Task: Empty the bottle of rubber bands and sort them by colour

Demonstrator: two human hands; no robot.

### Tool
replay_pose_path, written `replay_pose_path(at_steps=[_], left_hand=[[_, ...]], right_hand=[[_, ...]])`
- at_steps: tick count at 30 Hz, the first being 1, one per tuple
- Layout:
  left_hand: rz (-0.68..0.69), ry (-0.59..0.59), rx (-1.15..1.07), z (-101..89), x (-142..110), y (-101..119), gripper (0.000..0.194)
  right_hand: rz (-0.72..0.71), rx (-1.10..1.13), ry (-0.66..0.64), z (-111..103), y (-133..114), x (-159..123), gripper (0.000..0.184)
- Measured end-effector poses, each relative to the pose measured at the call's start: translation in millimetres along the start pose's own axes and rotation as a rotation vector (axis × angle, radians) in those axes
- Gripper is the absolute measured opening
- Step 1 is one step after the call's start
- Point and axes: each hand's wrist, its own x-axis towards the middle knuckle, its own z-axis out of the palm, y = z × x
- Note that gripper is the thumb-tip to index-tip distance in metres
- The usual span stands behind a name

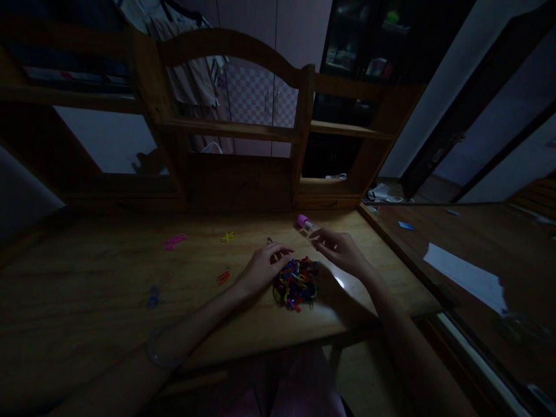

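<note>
A tangled heap of multicoloured elastic hair ties (pixel 297 285) lies on the wooden desk. My left hand (pixel 266 265) rests at the heap's upper left edge, fingers loosely bent and apart from the thumb. Beyond the heap's upper right side, my right hand (pixel 341 250) hovers with half-curled fingers; I see nothing between them. Just past its fingertips is a small clear container with a pink cap (pixel 302 220). Little groups of ties lie apart by colour: pink (pixel 175 241), yellow (pixel 228 236), red (pixel 223 278) and blue (pixel 153 297). A black tie (pixel 270 240) is behind my left hand.
A wooden shelf unit (pixel 234 130) rises along the desk's back. To the right, a lower brown surface holds a white sheet of paper (pixel 464 277) and a small blue card (pixel 405 226). Clothes (pixel 193 69) hang behind the shelves. The room is dim.
</note>
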Motion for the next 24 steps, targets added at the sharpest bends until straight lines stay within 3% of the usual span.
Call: replay_pose_path(at_steps=[4, 6, 14, 24], left_hand=[[0.006, -0.070, 0.023, -3.4, 1, 1, 0.021], [0.010, -0.087, 0.026, -4.5, 2, 1, 0.021], [-0.044, -0.031, -0.032, -2.4, 0, 3, 0.027], [-0.077, 0.087, -0.014, -4.0, -1, -1, 0.036]], right_hand=[[0.044, 0.242, -0.559, -5, 7, 36, 0.037], [0.039, 0.265, -0.676, 0, 13, 45, 0.040], [0.110, 0.498, -0.671, 14, 23, 31, 0.052], [0.097, 0.472, -0.669, 16, 16, 29, 0.030]])
